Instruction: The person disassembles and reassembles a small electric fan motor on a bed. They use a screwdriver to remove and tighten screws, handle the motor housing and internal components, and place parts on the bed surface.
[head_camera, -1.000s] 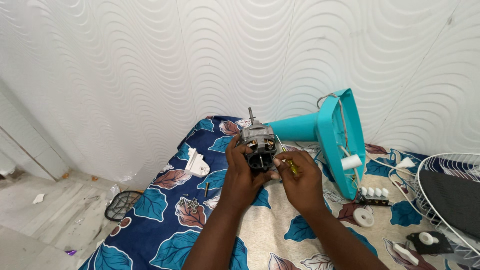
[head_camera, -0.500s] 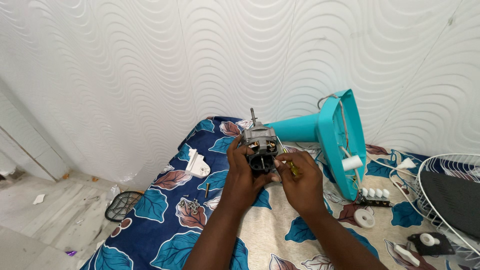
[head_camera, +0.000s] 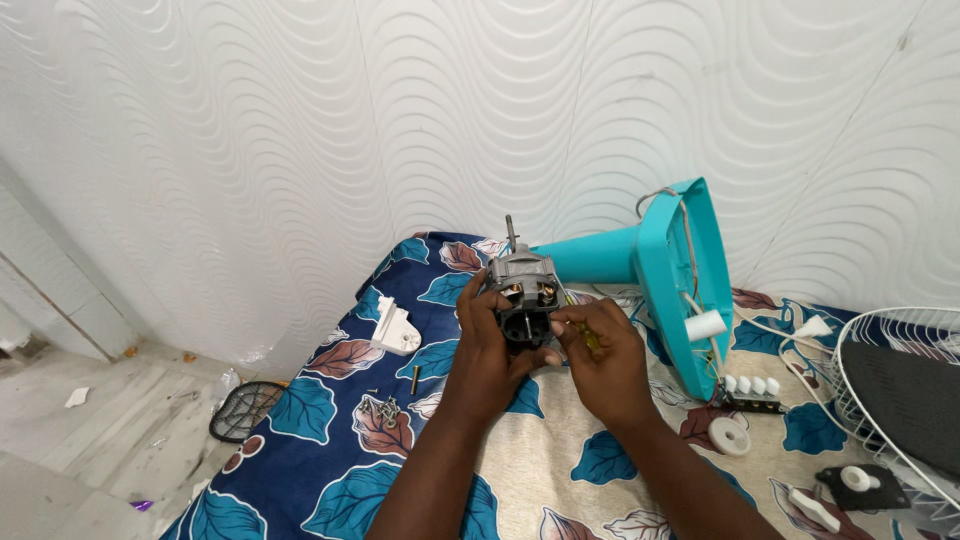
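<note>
Nearest the camera, both forearms reach forward over a bed spread with a cloth (head_camera: 560, 470) printed with blue leaves. Over the last second little has moved: both hands sit where they were, closed around the same small fan motor (head_camera: 523, 290), and the motor has kept its upright pose with the shaft pointing up. The one small shift is at the right fingers, which have drawn closer against the motor's near side, so the work looks like a steady, fine job on the motor itself and not a change of grip or tool.

The left hand (head_camera: 490, 350) grasps the motor from its left and from below, thumb up along the housing. The right hand (head_camera: 600, 360) is curled at the motor's lower right, touching it, with a slim yellowish tool (head_camera: 590, 338) pinched between its fingers; its tip is hidden, so what it meets cannot be told. The motor is held above the bed, between the two hands and just beyond their knuckles.

Left of the hands lie a few loose screws (head_camera: 378, 408) and a white plastic piece (head_camera: 396, 330). Further right, the teal fan stand (head_camera: 670, 270) lies on its side, and a white wire guard (head_camera: 890, 390) sits at the right edge. A white wavy wall (head_camera: 300, 120) closes the far side.
</note>
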